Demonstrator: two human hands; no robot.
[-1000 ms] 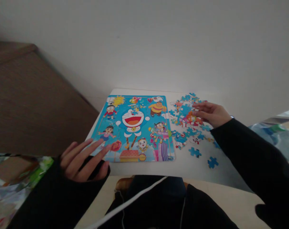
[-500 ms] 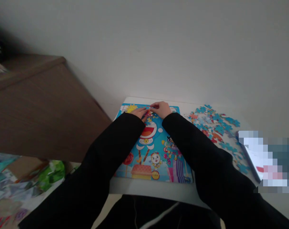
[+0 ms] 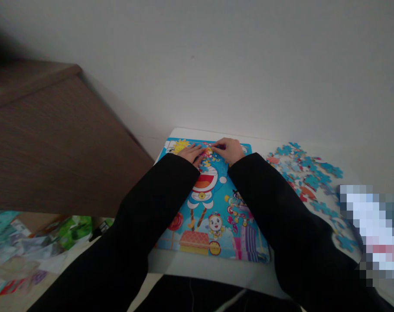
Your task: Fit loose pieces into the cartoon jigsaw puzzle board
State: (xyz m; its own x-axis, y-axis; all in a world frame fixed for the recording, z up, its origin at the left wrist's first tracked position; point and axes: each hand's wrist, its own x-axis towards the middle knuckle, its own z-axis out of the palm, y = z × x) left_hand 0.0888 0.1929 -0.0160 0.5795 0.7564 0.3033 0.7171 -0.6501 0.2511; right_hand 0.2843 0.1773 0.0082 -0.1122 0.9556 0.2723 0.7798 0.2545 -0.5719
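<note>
Two hands at far edge of puzzle board [image 3: 216, 203]: left hand [image 3: 190, 153] flat, steadying; right hand [image 3: 229, 150] fingertips pressing small piece [image 3: 208, 151]; loose pieces [image 3: 301, 169] beside on worktop [image 3: 216, 273].

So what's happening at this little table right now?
A person in black sleeves is leaning over a cartoon jigsaw board that lies on a white table. Both hands are at the board's far edge: the left hand and the right hand press close together on a small piece between their fingertips. A heap of loose, mostly blue pieces lies on the table to the right of the board, untouched. A brown cabinet stands at the left.
</note>
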